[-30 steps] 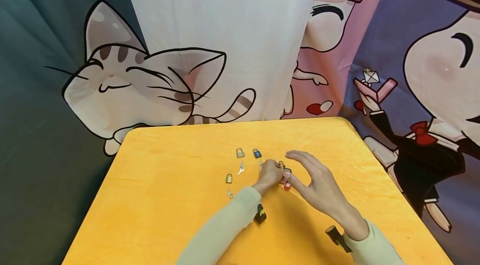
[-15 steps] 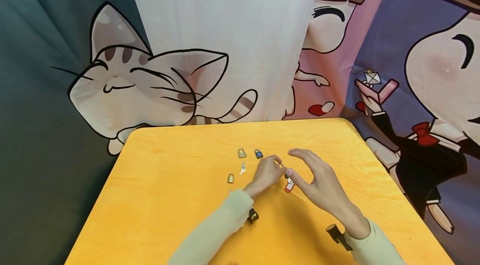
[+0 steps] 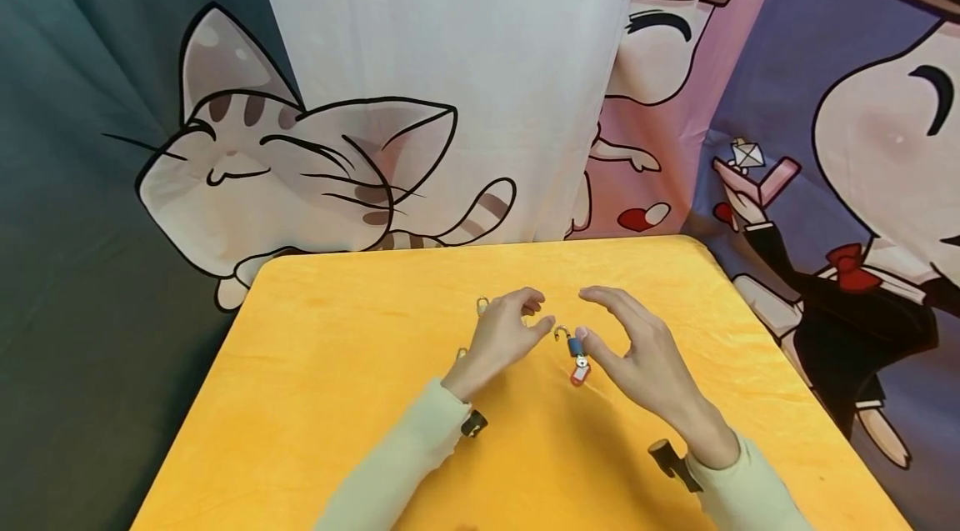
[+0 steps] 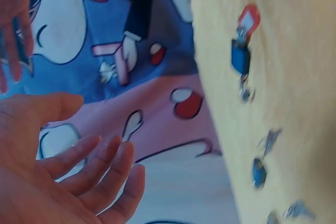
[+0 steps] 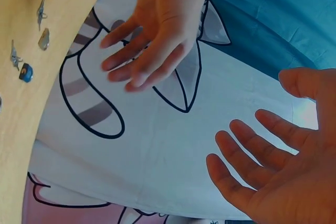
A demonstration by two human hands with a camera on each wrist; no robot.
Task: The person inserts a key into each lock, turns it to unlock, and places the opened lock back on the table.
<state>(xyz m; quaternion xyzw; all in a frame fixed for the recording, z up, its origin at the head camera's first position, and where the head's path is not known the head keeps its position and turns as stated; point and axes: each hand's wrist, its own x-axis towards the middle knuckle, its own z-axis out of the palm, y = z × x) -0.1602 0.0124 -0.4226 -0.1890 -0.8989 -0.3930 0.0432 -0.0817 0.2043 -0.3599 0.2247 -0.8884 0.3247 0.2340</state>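
Note:
A blue padlock (image 3: pixel 575 346) lies on the yellow table, its shackle (image 3: pixel 562 333) swung out of the body. A key with a red tag (image 3: pixel 578 377) is at its lower end. My left hand (image 3: pixel 498 341) hovers to its left, fingers loosely bent and holding nothing. To the padlock's right, my right hand (image 3: pixel 647 358) is raised with fingers apart; its thumb overlaps the padlock's edge in the head view, and contact cannot be told. Both wrist views show the palms bare, the left hand (image 4: pixel 79 171) and the right hand (image 5: pixel 278 166) alike.
Left of the hands lie a brass padlock (image 3: pixel 482 305) and another brass padlock (image 3: pixel 461 353), both partly covered by the left hand. The right wrist view shows a second blue padlock (image 5: pixel 25 72) beside a loose key (image 5: pixel 14 55). A printed cloth (image 3: pixel 450 31) hangs behind the table.
My left hand has let go of the blue padlock and drawn away leftward, now covering the other locks. The padlock stays on the table in plainer sight. My right hand has barely moved.

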